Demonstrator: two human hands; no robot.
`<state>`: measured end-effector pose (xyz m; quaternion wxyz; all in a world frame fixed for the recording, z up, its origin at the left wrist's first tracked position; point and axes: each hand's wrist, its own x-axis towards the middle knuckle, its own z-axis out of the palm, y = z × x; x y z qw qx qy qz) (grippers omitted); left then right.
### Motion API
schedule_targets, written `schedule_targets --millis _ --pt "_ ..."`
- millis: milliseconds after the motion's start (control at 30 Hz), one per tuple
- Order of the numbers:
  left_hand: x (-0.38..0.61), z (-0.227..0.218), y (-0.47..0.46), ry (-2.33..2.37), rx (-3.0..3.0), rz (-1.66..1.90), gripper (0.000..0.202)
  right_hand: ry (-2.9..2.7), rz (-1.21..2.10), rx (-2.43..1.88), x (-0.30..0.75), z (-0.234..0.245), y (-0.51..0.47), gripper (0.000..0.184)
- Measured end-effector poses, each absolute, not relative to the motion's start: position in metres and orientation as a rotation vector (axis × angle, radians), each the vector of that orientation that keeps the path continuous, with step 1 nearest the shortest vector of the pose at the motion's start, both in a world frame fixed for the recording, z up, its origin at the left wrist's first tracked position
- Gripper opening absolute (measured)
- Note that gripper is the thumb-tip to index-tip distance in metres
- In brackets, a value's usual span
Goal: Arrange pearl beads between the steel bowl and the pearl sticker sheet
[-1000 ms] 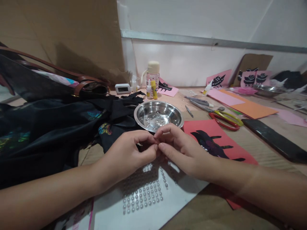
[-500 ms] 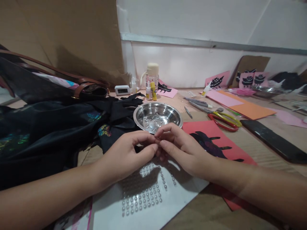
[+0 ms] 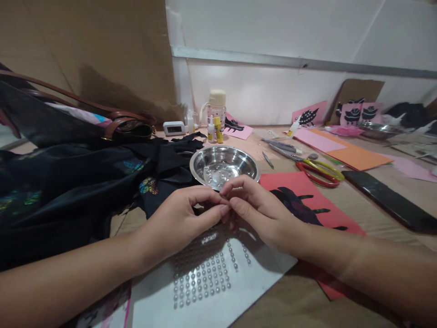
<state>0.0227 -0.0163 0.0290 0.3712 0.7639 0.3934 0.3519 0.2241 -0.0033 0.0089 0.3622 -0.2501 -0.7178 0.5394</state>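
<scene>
My left hand (image 3: 196,209) and my right hand (image 3: 257,209) meet fingertip to fingertip just in front of a steel bowl (image 3: 195,175). Both are pinched closed; whatever sits between the fingertips is too small or hidden to make out. Beneath them lies a white sheet (image 3: 239,296) carrying rows of stick-on pearls (image 3: 205,278), partly in the shadow of my hands. Inside the bowl a few small shiny bits show. To the right, red paper (image 3: 327,196) bears a black cut-out shape (image 3: 297,207), partly hidden by my right forearm.
Black cloth (image 3: 68,182) spreads over the left side. Yellow-and-red-handled scissors (image 3: 321,173) and a black phone (image 3: 392,200) lie at the right. Small glue bottles (image 3: 211,131), a white digital timer (image 3: 174,128) and a cream-lidded bottle (image 3: 217,102) stand by the wall.
My fingertips have shifted slightly against each other, and the hands' shadow over the pearl rows has changed. Everything else stays where it was.
</scene>
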Motion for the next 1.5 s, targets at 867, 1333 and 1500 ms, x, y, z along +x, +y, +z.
schedule_targets --millis 867,1333,1500 --pt "0.0222 0.0236 -0.0184 1.093 1.972 0.927 0.017 -1.951 1.275 -0.635 0.2200 0.0120 -0.0056 0.016" --pt "0.0199 0.0248 -0.0144 0.982 1.956 0.933 0.015 -1.897 1.312 -0.647 0.2204 0.0116 -0.0029 0.013" --pt "0.0205 0.0235 -0.0140 0.945 1.967 0.926 0.021 -1.875 1.387 -0.653 0.2210 0.0099 -0.0022 0.011"
